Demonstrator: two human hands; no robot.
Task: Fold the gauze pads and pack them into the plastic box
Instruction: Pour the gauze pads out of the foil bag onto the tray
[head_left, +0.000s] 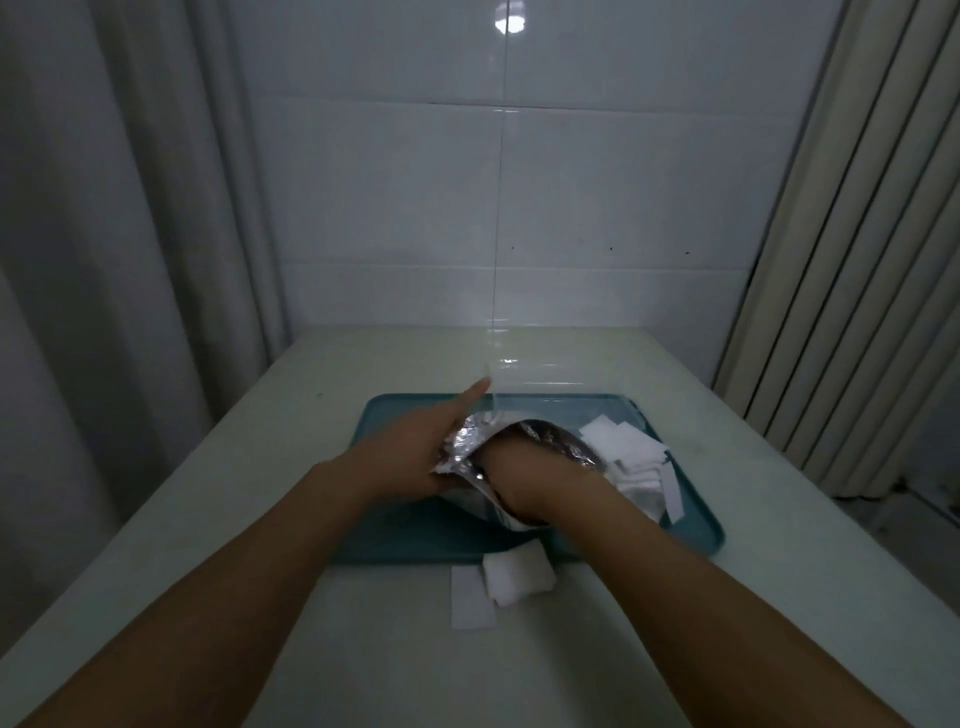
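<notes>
A silver foil pouch (470, 439) lies open over the teal tray (415, 540). My left hand (426, 447) grips the pouch's left edge, with the index finger stretched out toward the far side. My right hand (524, 475) reaches into the pouch's mouth, so its fingers are hidden inside. A loose heap of white gauze pads (631, 454) lies on the right side of the tray. Two more white pads (514, 571) lie on the table just in front of the tray. The clear plastic box (524, 374) stands at the tray's far edge, hard to make out.
The tray sits on a pale table (260, 467) against a white tiled wall (467, 208). A grey curtain (130, 208) hangs on the left and a ribbed beige panel (857, 234) stands on the right. The room is dim.
</notes>
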